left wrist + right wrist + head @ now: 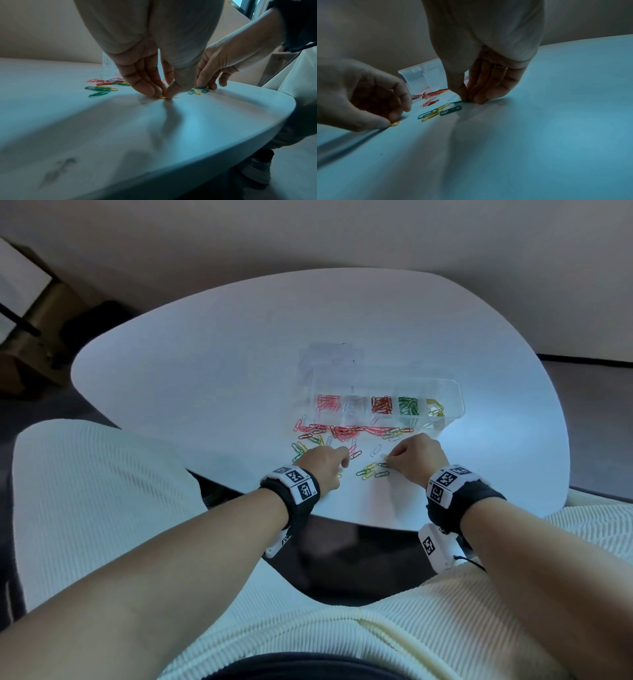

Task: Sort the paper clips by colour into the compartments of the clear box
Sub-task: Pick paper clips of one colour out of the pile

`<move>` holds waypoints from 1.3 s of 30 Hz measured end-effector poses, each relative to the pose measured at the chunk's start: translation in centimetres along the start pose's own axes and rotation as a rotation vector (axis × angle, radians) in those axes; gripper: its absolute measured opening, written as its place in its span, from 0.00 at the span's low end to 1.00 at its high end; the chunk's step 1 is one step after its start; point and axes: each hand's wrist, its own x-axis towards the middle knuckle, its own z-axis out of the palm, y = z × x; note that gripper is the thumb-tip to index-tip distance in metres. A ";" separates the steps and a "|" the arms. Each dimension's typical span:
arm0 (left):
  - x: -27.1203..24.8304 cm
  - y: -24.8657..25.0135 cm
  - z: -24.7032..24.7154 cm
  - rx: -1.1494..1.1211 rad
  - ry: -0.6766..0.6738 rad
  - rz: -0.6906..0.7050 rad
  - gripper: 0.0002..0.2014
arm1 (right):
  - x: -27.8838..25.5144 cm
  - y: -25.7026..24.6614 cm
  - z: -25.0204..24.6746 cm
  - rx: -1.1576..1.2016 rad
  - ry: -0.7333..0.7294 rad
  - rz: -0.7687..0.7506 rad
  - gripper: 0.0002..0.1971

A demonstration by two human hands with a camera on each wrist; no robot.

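Note:
The clear box point(455, 395) lies on the white table point(205, 354), its compartments holding pink, white, red, green and yellow clips. Loose clips point(342, 431) lie scattered in front of it. My left hand point(325, 463) is down on the table, thumb and fingers pinching a yellow clip point(162, 96), seen also as the yellow clip point(395, 123) in the right wrist view. My right hand point(416, 457) pinches a green clip point(459, 101) against the table. A few green and yellow clips point(371, 470) lie between the hands.
The table's near edge point(342, 518) runs just below my wrists. Cream ribbed cushions point(85, 491) flank it on both sides. A cardboard box point(30, 337) stands on the floor at far left. A shoe point(255, 170) shows under the table.

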 end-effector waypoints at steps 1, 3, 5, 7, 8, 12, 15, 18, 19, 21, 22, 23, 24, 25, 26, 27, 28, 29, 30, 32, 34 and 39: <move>-0.1 0.0 -0.1 -0.006 -0.005 -0.007 0.13 | 0.0 -0.1 0.0 -0.002 -0.009 0.009 0.03; -0.3 -0.1 -0.3 -0.013 -0.019 -0.020 0.13 | 0.0 -0.2 0.1 -0.008 -0.029 0.021 0.05; -0.4 -0.1 -0.5 -0.008 -0.036 -0.021 0.13 | 0.0 -0.2 0.2 -0.029 -0.047 0.027 0.07; -0.6 -0.1 -0.6 0.000 -0.051 -0.021 0.13 | -0.1 -0.2 0.2 -0.053 -0.054 0.035 0.08; -0.6 -0.1 -0.6 -0.001 -0.057 -0.021 0.13 | -0.2 -0.3 0.3 -0.067 -0.055 0.038 0.09; -0.9 0.2 -0.6 0.025 -0.070 -0.003 0.13 | -0.3 -0.3 0.6 -0.132 -0.047 0.042 0.11; -1.0 0.3 -0.6 0.065 -0.063 0.040 0.11 | -0.3 -0.3 0.7 -0.173 -0.053 0.038 0.12; -1.2 0.6 -0.7 -0.019 -0.032 0.023 0.09 | -0.2 -0.2 0.8 -0.203 -0.050 0.032 0.13; -1.2 0.8 -0.9 -0.100 -0.009 0.001 0.08 | -0.2 -0.2 0.8 -0.215 -0.046 0.031 0.13; -1.2 1.6 -1.5 -0.290 0.031 -0.033 0.05 | -0.3 -0.2 0.8 -0.253 -0.032 0.018 0.13; -1.1 2.0 -1.9 -0.380 0.033 -0.046 0.04 | -0.3 -0.3 0.7 -0.265 -0.026 0.006 0.13; -1.0 2.3 -2.3 -0.456 0.028 -0.061 0.04 | -0.3 -0.3 0.7 -0.259 -0.023 -0.008 0.11; -0.7 2.7 -2.7 -0.519 0.031 -0.076 0.05 | -0.3 -0.3 0.5 -0.237 -0.014 -0.024 0.10; -0.5 2.9 -2.9 -0.565 0.037 -0.098 0.07 | -0.3 -0.3 0.3 -0.211 0.002 -0.036 0.09; -0.3 3.2 -3.0 -0.599 0.042 -0.123 0.10 | -0.2 -0.3 0.2 -0.194 0.021 -0.043 0.08; 0.0 3.3 -3.1 -0.609 0.037 -0.143 0.12 | -0.1 -0.2 0.0 -0.192 0.030 -0.046 0.08; 0.1 3.5 -3.0 -0.596 0.025 -0.148 0.13 | 0.0 -0.2 0.0 -0.200 0.031 -0.048 0.08; 0.1 3.7 -2.9 -0.556 0.007 -0.143 0.12 | 0.2 -0.2 0.0 -0.212 0.027 -0.048 0.08; 0.1 4.0 -2.6 -0.490 -0.005 -0.126 0.11 | 0.3 -0.3 0.2 -0.226 0.023 -0.047 0.08; -0.2 4.4 -1.9 -0.290 -0.008 -0.082 0.09 | 0.5 -0.4 0.5 -0.265 0.016 -0.030 0.09; -0.6 4.8 -0.8 -0.102 -0.026 -0.043 0.09 | 0.4 -0.6 0.6 -0.291 -0.005 0.002 0.11; -0.9 4.3 0.3 0.151 -0.021 0.035 0.19 | 0.0 -0.5 0.2 -0.193 -0.055 0.005 0.10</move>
